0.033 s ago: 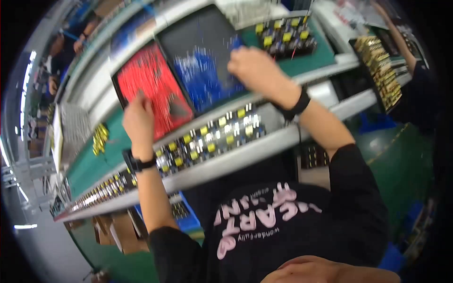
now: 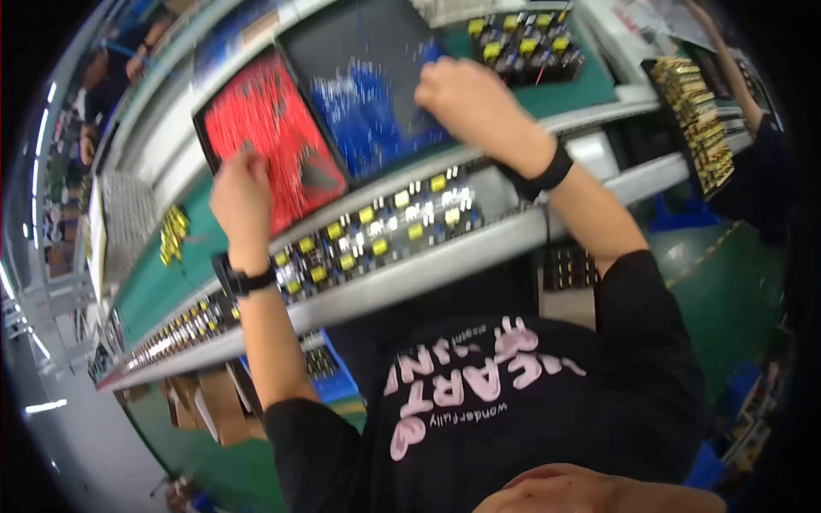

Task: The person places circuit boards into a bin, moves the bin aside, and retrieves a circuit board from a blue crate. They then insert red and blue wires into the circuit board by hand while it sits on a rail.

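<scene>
My left hand [image 2: 242, 203] is over the left edge of a tray of red wires [image 2: 295, 141]. Its fingers are pinched together, and blur hides what may be between them. Reaching across the right part of a dark tray [image 2: 321, 43] with blue wires [image 2: 363, 128], my right hand [image 2: 479, 107] has its fingers curled closed. I cannot make out anything in its grip. Below both trays, a row of circuit boards [image 2: 380, 227] with yellow and silver parts runs along the bench's near edge.
More circuit boards [image 2: 530, 47] stand on the green mat at the back right. A yellow bundle [image 2: 174, 235] lies on the left mat. At right, a rack of gold-coloured boards [image 2: 694, 124] is beside another person's arm [image 2: 735, 81]. Under the bench are cardboard boxes [image 2: 218, 406] and a blue bin [image 2: 338, 376].
The whole view has shifted slightly, so the trays and boards appear higher in it. Both hands keep nearly the same places over the trays, their fingers still closed.
</scene>
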`<state>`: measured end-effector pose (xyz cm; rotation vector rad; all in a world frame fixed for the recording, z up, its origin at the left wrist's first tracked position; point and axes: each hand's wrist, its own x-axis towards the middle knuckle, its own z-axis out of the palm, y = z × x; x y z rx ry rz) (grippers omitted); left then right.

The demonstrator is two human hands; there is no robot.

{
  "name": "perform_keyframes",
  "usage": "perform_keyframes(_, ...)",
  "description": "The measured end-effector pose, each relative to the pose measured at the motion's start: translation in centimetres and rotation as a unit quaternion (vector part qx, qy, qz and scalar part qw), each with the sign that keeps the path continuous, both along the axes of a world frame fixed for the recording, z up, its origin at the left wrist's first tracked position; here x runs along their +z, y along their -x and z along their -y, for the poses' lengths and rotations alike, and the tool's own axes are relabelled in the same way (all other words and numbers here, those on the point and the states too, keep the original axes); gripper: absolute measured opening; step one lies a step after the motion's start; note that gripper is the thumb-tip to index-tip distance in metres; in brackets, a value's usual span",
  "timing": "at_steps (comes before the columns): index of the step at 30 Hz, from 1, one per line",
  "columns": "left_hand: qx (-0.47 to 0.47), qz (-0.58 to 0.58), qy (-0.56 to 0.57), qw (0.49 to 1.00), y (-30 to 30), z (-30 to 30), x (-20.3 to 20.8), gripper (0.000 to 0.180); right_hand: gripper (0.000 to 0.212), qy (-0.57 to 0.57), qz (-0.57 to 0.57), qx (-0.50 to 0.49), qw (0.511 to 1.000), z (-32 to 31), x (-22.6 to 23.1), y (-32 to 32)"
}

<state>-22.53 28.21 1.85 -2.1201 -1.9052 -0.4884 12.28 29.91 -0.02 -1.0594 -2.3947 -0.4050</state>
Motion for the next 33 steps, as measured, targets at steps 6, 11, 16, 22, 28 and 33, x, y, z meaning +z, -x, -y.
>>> perform_keyframes(6,0.012,0.103,0.023,0.994,1.0,0.2,-0.5,0.018,0.007,0.08,-0.047,0.009,0.996,0.1,-0.1,0.3)
perform_keyframes(11,0.0,0.139,0.038,0.99,1.8,-0.3,-0.5,0.02,0.008,0.11,-0.122,0.038,0.986,1.6,2.0,1.6)
perform_keyframes(16,-0.058,0.149,0.077,0.984,3.3,0.2,-0.7,0.022,0.01,0.142,-0.132,0.043,0.98,1.7,0.7,2.0)
perform_keyframes(22,-0.071,0.111,0.056,0.99,3.8,0.3,1.4,0.022,0.017,0.197,-0.179,0.019,0.964,0.6,-1.5,0.8)
perform_keyframes(28,-0.07,0.187,0.063,0.978,8.0,1.3,0.0,0.018,0.016,0.169,-0.22,0.051,0.959,0.3,-1.2,1.4)
perform_keyframes(33,-0.037,0.33,0.024,0.943,11.1,6.1,0.7,0.012,0.016,0.16,-0.227,0.059,0.959,0.2,-1.5,1.3)
